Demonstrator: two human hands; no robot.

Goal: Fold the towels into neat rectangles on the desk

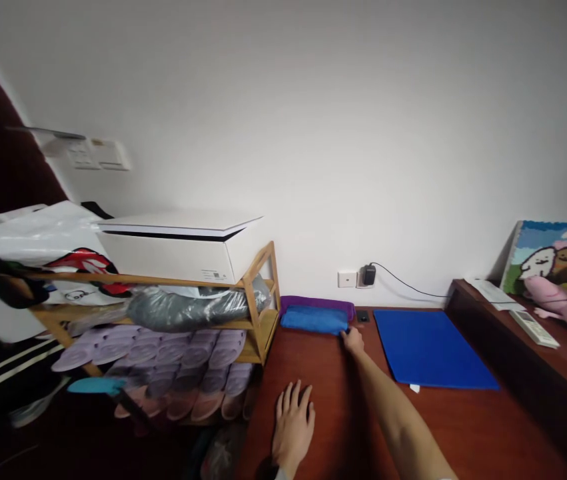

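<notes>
1. Left hand [294, 428]: spread, released, near the table's [313, 360] left edge.
2. Blue cloth [314, 320]: the table's far left corner, partly hiding a purple item [346, 307].
3. Right hand [353, 341]: at the cloth's right end; cannot tell whether it grasps.
4. Blue mat [433, 348]: beyond a tabletop strip [378, 350]; the table's near edge is cut off.

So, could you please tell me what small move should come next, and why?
Perhaps the right hand should firmly grasp the blue cloth: the hand is at the cloth's right end, though any grip is unclear, and the left hand is apart from it.
</notes>
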